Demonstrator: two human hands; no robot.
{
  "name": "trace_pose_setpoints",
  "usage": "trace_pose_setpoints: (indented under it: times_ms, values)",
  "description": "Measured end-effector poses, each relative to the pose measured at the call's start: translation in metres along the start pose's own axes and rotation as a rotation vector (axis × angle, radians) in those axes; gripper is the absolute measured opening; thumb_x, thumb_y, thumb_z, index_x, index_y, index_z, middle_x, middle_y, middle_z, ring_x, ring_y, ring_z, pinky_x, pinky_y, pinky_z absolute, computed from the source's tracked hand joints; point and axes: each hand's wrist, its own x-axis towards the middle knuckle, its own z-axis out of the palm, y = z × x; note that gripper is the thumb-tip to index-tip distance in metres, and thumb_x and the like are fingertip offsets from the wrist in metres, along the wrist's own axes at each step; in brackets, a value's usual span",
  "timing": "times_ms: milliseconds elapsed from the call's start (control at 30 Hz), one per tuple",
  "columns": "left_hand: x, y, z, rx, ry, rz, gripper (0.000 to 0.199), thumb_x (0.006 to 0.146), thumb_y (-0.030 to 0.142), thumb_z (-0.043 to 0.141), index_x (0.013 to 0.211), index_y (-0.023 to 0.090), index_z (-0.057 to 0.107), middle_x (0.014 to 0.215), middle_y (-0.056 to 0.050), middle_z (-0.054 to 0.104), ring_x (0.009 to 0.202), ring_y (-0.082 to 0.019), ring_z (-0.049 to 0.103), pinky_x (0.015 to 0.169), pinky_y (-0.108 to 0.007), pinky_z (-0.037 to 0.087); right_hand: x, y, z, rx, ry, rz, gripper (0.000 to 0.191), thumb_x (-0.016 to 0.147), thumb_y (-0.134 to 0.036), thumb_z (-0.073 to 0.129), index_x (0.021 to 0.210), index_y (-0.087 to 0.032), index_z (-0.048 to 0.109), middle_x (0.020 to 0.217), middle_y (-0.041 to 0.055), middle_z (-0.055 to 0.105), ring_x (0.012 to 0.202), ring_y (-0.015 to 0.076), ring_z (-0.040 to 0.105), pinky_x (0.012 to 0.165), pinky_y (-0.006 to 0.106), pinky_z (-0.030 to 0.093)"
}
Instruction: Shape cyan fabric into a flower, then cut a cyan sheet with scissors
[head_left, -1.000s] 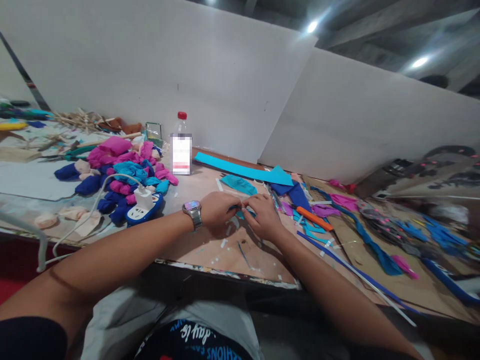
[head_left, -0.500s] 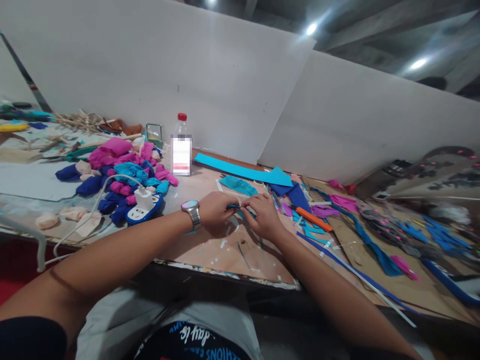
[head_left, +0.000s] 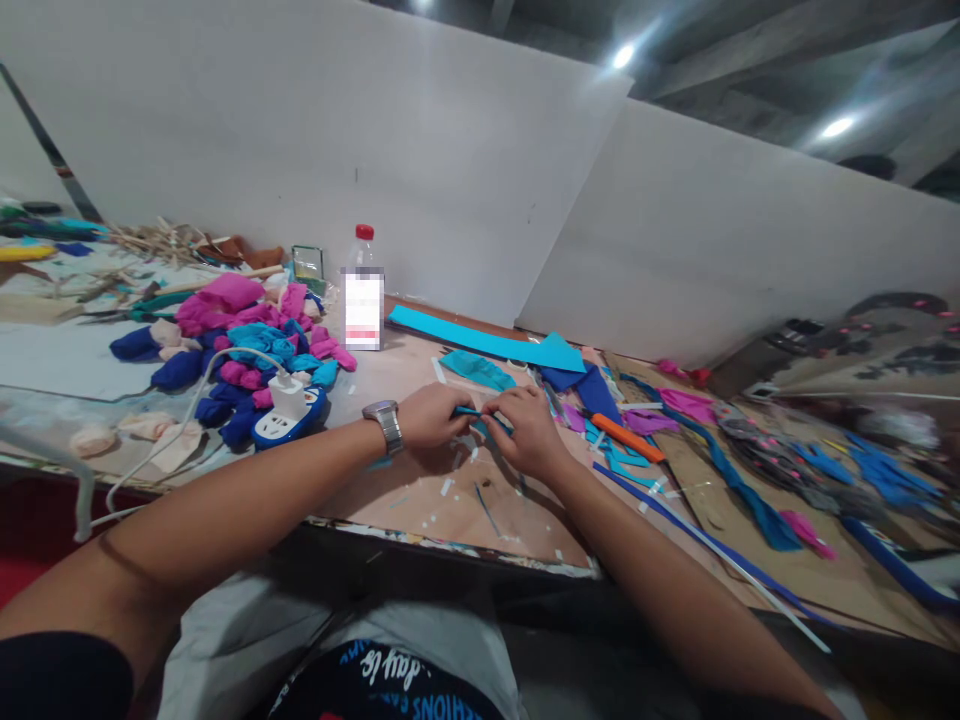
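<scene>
Pale wall panels (head_left: 300,130) are standing behind a littered worktable (head_left: 420,500), where a small blue strip (head_left: 469,411) is sitting between both hands near the centre of the frame. Left-hand (head_left: 435,415) fingers are pinching one end; those of the right hand (head_left: 525,430) are closing on the other, though their exact contact is partly hiding. It is looking light, soft and thin, probably easy to crease and hardly slippery, so fingertip holds near the ends should be serving best. Compared with half a second ago, the watch (head_left: 390,425) is turning its face further from view, while both hands are keeping nearly the same place.
</scene>
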Motion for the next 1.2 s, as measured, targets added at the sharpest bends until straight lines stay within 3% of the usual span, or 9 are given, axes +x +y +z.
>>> trace_pose_setpoints:
  times_ms: [200,433,600,1033,1200]
  values:
    - [0.0002,0.0019,-0.0023,-0.059,-0.033,-0.042,0.029,0.093,0.033,0.056,0.077,0.016,0.073,0.075,-0.004,0.075,0.067,-0.016,0.063,0.063,-0.027,0.037,-0.0004,0.0011,0.0017,-0.011,0.011,0.004,0.011,0.095,-0.025,0.055,0.091,-0.021,0.064,0.091,0.0055,0.074,0.095,0.0237,0.062,0.097,0.044,0.029]
    - [0.0006,0.0023,-0.0033,-0.24,-0.082,-0.088,0.033,0.095,0.036,0.055,0.075,0.016,0.072,0.075,-0.004,0.077,0.07,-0.016,0.068,0.068,-0.026,0.043,0.0001,0.0013,0.0014,-0.014,0.019,0.017,0.008,0.092,-0.025,0.057,0.088,-0.021,0.063,0.089,0.0051,0.074,0.093,0.0242,0.063,0.095,0.044,0.031]
    - [0.0008,0.0009,-0.0033,-0.272,-0.09,-0.079,0.036,0.096,0.041,0.055,0.078,0.016,0.072,0.077,-0.005,0.077,0.071,-0.017,0.069,0.069,-0.027,0.044,-0.0006,0.0013,0.0,0.041,0.019,0.019,0.011,0.095,-0.031,0.059,0.098,-0.022,0.066,0.098,0.0062,0.077,0.097,0.0249,0.065,0.098,0.045,0.032]
    - [0.0013,-0.0017,-0.0008,-0.328,-0.109,-0.038,0.032,0.096,0.036,0.054,0.078,0.015,0.071,0.076,-0.004,0.076,0.072,-0.016,0.069,0.069,-0.026,0.046,-0.0011,0.0041,0.0024,0.059,0.005,-0.005,0.014,0.096,-0.027,0.058,0.1,-0.022,0.071,0.099,0.0064,0.078,0.095,0.0241,0.068,0.099,0.045,0.032]
    - [0.0005,-0.0007,-0.0008,-0.34,-0.133,-0.085,0.026,0.093,0.031,0.055,0.082,0.016,0.073,0.079,-0.003,0.077,0.071,-0.016,0.07,0.068,-0.025,0.048,-0.0006,0.004,0.0019,0.046,0.006,-0.008,0.014,0.095,-0.027,0.059,0.095,-0.022,0.072,0.094,0.0059,0.078,0.092,0.0237,0.067,0.098,0.045,0.033]
